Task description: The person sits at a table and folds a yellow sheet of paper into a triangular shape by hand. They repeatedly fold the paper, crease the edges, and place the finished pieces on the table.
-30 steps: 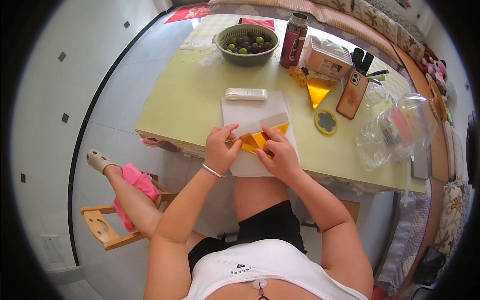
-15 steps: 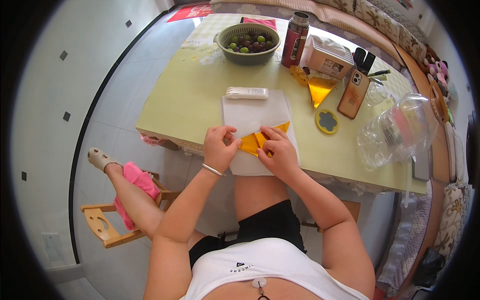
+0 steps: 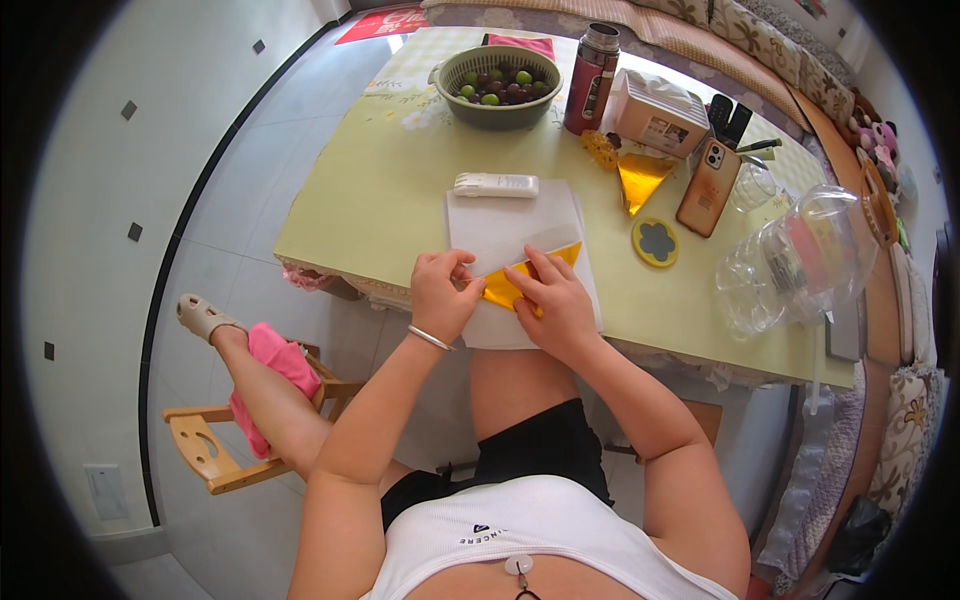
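A folded sheet of shiny gold paper lies slantwise on a stack of white paper at the table's near edge. My left hand, with a silver bangle at its wrist, pinches the gold paper's left corner between thumb and fingers. Over the middle of the fold rests my right hand, its fingers spread and pressing on the gold paper. Part of the fold is hidden under those fingers. A white oblong holder lies across the top of the white stack.
Beyond are a basket of grapes, dark red flask and tissue box. To the right lie a gold folded triangle, yellow coaster, phone and large clear plastic bottle. A wooden chair stands left.
My right hand's fingers have spread and shifted a little left over the fold, covering more of its middle. My left hand keeps its pinch on the corner.
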`<state>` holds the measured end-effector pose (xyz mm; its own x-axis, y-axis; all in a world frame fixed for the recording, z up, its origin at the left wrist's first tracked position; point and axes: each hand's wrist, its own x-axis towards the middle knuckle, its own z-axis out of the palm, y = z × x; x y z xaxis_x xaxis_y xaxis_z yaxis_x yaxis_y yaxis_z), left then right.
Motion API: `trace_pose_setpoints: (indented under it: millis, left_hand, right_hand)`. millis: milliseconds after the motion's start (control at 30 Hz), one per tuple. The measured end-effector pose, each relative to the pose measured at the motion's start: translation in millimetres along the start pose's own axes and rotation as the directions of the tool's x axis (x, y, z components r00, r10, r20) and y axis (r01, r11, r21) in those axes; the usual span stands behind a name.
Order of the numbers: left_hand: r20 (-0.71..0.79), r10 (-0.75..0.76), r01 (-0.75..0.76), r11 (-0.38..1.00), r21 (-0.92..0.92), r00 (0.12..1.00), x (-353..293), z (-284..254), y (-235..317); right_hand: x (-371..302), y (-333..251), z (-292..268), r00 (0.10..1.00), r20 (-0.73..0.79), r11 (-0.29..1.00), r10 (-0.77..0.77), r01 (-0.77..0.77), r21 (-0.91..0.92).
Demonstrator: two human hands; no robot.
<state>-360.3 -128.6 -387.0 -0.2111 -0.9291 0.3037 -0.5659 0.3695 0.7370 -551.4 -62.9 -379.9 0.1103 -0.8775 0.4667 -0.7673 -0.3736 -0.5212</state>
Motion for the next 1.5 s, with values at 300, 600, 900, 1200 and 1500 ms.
trace_pose_setpoints:
  millis: [300,600,900,1200,1500]
  left_hand:
    - [0.058,0.654,-0.600,0.649,0.468,0.754,-19.4,4.8,0.6]
    - [0.132,0.351,-0.375,0.863,0.339,0.927,-24.3,6.6,16.9]
    - [0.113,0.264,-0.286,0.840,0.460,0.958,12.4,13.6,41.7]
    - [0.348,0.259,-0.402,0.799,0.446,0.901,3.9,26.2,51.2]
    - [0.328,0.389,-0.504,0.743,0.440,0.861,-37.4,39.1,20.4]
  right_hand:
    - [-1.9,1.9,6.0,0.997,0.043,0.992,-0.057,0.061,-0.114]
    - [-2.5,7.7,1.5,0.993,0.084,0.987,-0.085,0.095,-0.130]
    - [29.0,45.7,-22.1,0.998,0.045,0.983,-0.040,0.048,-0.176]
    - [35.2,56.7,-35.6,0.876,0.381,0.891,-0.296,0.397,-0.221]
    - [1.6,69.6,-35.6,0.938,0.347,0.982,0.003,0.062,-0.176]
